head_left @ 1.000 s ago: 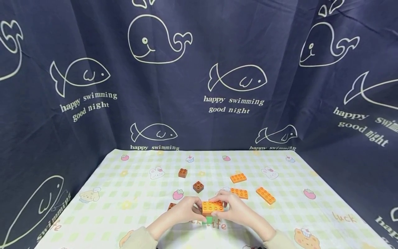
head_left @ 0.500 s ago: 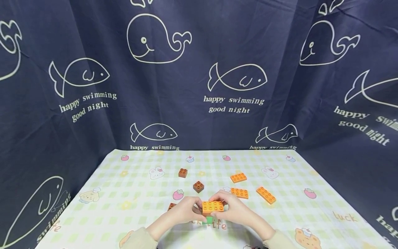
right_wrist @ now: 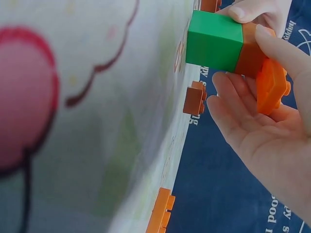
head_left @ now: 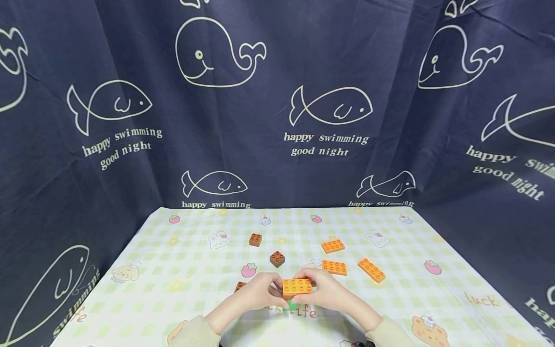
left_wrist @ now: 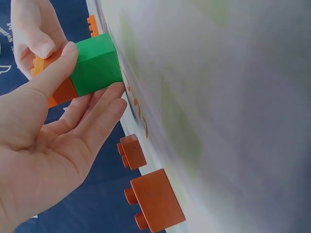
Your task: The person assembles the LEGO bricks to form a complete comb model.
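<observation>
Between the two hands stands a small stack of building bricks. At its bottom is a green block (right_wrist: 214, 41), with a brown brick (right_wrist: 250, 52) above it and a flat orange brick (head_left: 297, 286) with studs on top. My left hand (head_left: 261, 292) pinches the stack from the left, thumb on the near side where brown meets green, fingers behind the green block. From the right, my right hand (head_left: 326, 288) holds it with the thumb on the brown brick next to the orange one. The green block's lower end is right at the tablecloth in both wrist views.
Beyond the hands lie two loose brown bricks (head_left: 277, 259), and another brown brick (head_left: 240, 286) is partly hidden behind the left hand. Three flat orange bricks (head_left: 333, 246) lie to the right on the checked tablecloth (head_left: 195, 255). A dark blue curtain (head_left: 269, 159) surrounds the table.
Both hands stay around the stack with almost no movement. Compared with a second ago, the right fingertips cover fewer of the orange brick's far studs. The head view has shifted slightly.
</observation>
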### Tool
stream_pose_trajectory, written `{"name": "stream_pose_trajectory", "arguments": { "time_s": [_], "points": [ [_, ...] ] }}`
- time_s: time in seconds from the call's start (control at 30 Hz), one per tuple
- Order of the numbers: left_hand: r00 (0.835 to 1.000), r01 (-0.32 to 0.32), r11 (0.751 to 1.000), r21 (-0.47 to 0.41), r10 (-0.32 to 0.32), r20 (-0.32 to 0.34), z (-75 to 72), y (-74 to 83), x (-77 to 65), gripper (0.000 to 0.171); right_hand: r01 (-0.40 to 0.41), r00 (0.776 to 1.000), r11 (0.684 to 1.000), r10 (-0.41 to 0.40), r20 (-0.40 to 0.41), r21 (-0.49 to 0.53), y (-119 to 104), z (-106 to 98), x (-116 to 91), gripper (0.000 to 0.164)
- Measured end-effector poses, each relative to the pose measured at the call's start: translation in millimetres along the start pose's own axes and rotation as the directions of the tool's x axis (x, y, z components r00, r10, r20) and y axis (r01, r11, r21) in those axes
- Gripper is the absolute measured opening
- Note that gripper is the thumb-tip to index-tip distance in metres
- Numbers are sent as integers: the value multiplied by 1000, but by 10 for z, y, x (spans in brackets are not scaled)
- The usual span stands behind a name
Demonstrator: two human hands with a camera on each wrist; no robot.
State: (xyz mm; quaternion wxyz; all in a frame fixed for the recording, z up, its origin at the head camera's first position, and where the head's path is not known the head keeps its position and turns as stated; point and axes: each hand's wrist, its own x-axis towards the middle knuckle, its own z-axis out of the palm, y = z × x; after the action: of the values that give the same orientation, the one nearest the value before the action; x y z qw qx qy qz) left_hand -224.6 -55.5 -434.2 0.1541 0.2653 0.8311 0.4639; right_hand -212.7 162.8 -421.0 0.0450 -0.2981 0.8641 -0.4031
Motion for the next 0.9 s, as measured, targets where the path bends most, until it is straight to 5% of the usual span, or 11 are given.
{"name": "stream_pose_trajectory", "arguments": {
  "time_s": [0.5, 0.9],
  "points": [
    [1000, -17, 1000, 13, 17, 21, -69, 48, -38, 27, -8, 1000, 1000, 8, 4, -13, 32, 6, 14, 34],
    [995, -87, 981, 172, 95, -39, -366, 52, -113, 27, -9, 1000, 998, 8, -17, -56, 48, 8, 15, 41]
  ]
}}
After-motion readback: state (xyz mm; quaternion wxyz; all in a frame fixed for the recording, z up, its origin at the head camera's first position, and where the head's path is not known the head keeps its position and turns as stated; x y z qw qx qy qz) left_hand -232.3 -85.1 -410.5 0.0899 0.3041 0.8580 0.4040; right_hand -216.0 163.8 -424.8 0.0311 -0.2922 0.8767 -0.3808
